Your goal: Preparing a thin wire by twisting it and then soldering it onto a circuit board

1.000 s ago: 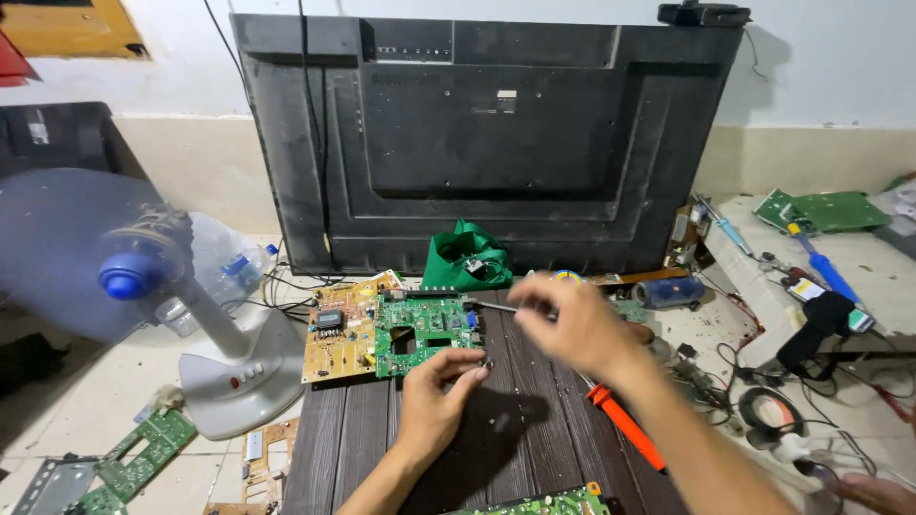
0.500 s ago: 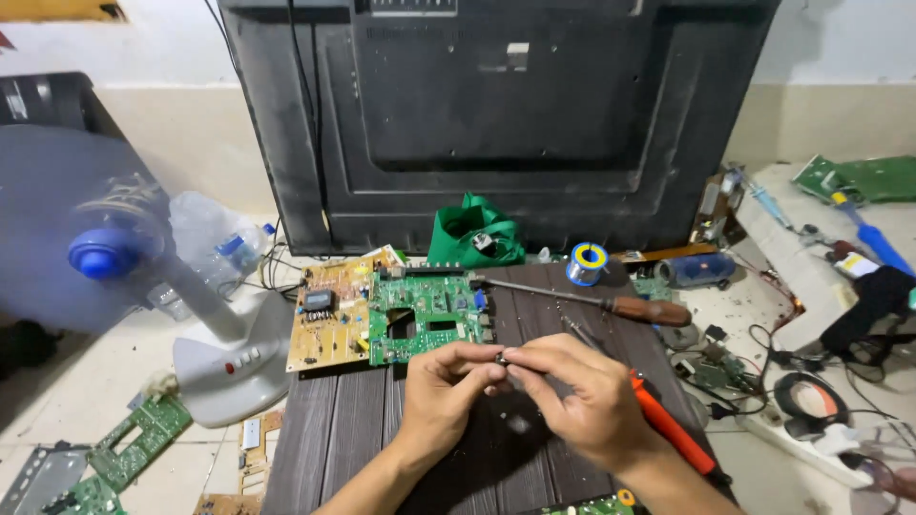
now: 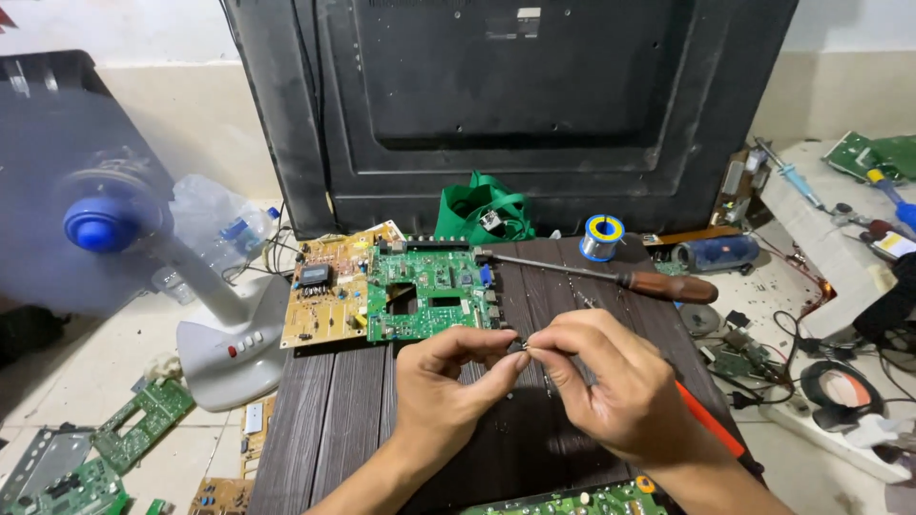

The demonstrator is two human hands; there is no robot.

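My left hand (image 3: 448, 386) and my right hand (image 3: 611, 381) meet over a dark slatted board (image 3: 334, 420). Their fingertips pinch a tiny dark part (image 3: 520, 345) between them; what it is cannot be told. Just beyond the hands lies a green circuit board (image 3: 429, 296), with a tan circuit board (image 3: 329, 286) beside it on the left. A screwdriver with a brown handle (image 3: 658, 283) rests on the board to the right of the green one, free of either hand.
A large black television back (image 3: 515, 105) stands upright behind. A running fan (image 3: 105, 224) sits left. A solder spool (image 3: 603, 236), a green bag (image 3: 485, 212), an orange-handled tool (image 3: 711, 429), loose boards, cables and a soldering iron (image 3: 787, 172) lie around.
My right hand has put down the screwdriver and come back to meet my left hand at the board's middle. The view has tilted down and closer.
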